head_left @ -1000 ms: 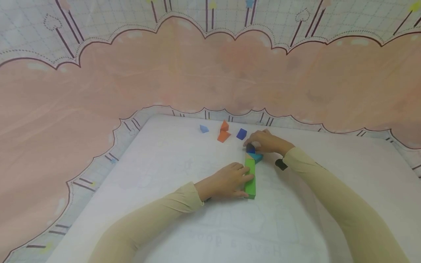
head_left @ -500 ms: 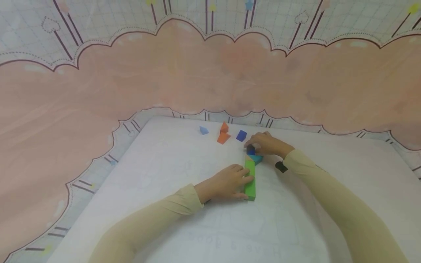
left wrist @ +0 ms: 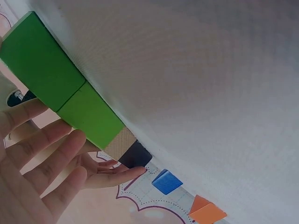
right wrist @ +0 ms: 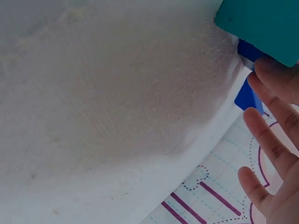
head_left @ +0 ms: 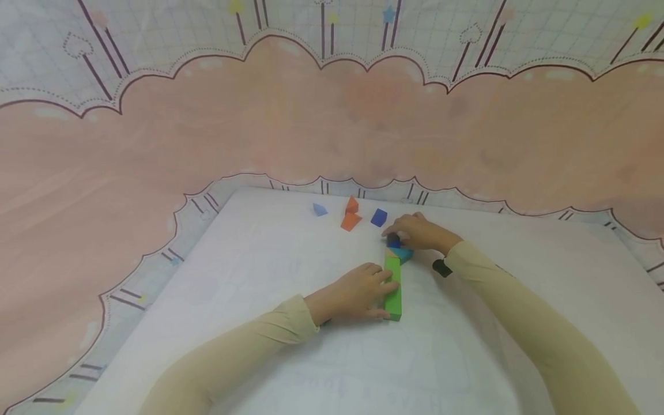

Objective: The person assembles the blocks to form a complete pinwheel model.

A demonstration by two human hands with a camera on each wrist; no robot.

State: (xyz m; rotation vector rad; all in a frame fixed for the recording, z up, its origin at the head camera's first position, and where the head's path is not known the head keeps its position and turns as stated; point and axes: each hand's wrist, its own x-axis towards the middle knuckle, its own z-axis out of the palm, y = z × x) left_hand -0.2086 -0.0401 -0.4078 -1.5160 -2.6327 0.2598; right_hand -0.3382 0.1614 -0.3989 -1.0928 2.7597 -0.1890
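Observation:
A row of wooden blocks lies on the white table. My left hand (head_left: 358,290) rests beside the green blocks (head_left: 393,288), its fairly straight fingers laid on them. At the row's far end, a small bare-wood face (left wrist: 120,143) shows, with a teal triangular block (head_left: 403,254) at its right. Beyond these sits a dark blue block (head_left: 394,244), its upper part looking black. My right hand (head_left: 419,231) pinches this block between thumb and forefinger, other fingers spread. In the right wrist view the teal block (right wrist: 261,28) partly hides it.
Loose blocks lie toward the back edge: a light blue one (head_left: 319,210), two orange ones (head_left: 350,221) and a blue one (head_left: 379,217). A black object (head_left: 442,267) shows beneath the right wrist. A patterned pink cloth (head_left: 311,127) rises behind the table (head_left: 259,253).
The head view has tilted up a little, so everything sits slightly lower. Both hands stay at the same blocks, and the row looks unchanged.

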